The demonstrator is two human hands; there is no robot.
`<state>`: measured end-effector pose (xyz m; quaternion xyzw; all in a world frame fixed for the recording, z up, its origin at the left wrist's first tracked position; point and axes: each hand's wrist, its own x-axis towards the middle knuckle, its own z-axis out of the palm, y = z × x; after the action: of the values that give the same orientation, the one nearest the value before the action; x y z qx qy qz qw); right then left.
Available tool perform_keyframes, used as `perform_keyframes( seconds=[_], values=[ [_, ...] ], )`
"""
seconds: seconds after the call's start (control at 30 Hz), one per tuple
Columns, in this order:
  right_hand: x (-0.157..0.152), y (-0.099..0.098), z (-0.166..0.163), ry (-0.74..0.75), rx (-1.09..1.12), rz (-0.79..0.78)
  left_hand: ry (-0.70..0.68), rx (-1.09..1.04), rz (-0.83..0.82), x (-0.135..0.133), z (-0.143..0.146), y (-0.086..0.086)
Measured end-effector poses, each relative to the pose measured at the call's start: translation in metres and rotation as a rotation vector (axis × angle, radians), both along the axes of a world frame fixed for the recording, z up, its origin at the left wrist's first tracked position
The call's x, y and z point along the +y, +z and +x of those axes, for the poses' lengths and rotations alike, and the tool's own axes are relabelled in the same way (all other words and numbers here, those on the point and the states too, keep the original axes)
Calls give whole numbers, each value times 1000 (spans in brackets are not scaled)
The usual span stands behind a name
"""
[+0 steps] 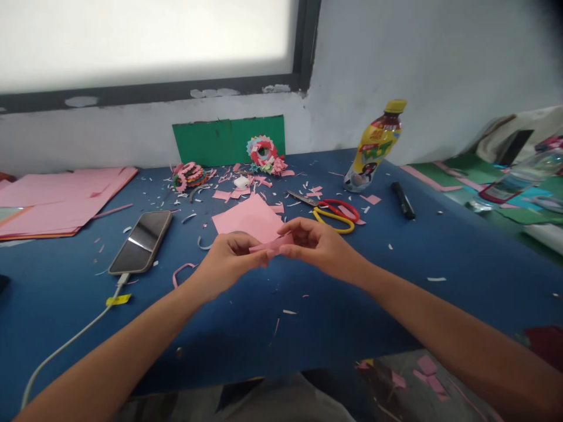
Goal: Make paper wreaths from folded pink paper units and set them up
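Note:
Between my two hands is a small folded piece of pink paper, held just above the blue table. My left hand pinches its left end between thumb and fingers. At the other end, my right hand grips the paper with thumb below and fingers curled over. Just behind the hands lies a flat pink paper sheet, its near edge partly covered by them. Scissors with one red and one yellow handle rest right beyond my right hand, blades pointing to the back left.
A phone on a white cable lies left, near stacked pink sheets. Paper rings and scraps sit before a green board. A drink bottle and black marker stand and lie right. The blue table ends near my lap.

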<state>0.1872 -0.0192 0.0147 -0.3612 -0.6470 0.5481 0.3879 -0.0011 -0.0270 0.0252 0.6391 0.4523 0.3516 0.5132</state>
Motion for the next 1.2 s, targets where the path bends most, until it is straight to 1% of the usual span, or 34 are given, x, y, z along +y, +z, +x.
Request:
perform_keyframes(
  seconds=[0.07, 0.13, 0.27, 0.4, 0.57, 0.77, 0.83, 0.9, 1.03, 1.1, 1.2],
  values=[
    [-2, -1, -3, -34, 37, 5, 10, -2, -18, -2, 1, 0],
    [-4, -1, -5, -25, 73, -22, -5, -27, -51, -5, 2, 0],
    [-7, 6, -2, 61, 155, -141, -21, -143, -136, -7, 3, 3],
    [-9, 15, 3, 140, 260, -262, -86, -268, -218, -8, 2, 7],
    [-9, 23, 11, 214, 321, -322, -160, -406, -332, -7, -1, 12],
    [-9, 29, 18, 290, 359, -339, -198, -493, -377, -4, -6, 14],
    [-9, 30, 18, 276, 361, -335, -196, -502, -390, -4, -7, 15],
    [-8, 31, 19, 231, 356, -346, -158, -490, -383, -3, -7, 15],
    [-4, 28, 18, 123, 335, -370, -65, -401, -302, -3, -5, 16],
    [-2, 25, 16, 88, 277, -342, -44, -353, -264, -2, -4, 15],
    [-2, 22, 14, 84, 118, -277, -40, -305, -238, -2, -4, 14]
  ],
)
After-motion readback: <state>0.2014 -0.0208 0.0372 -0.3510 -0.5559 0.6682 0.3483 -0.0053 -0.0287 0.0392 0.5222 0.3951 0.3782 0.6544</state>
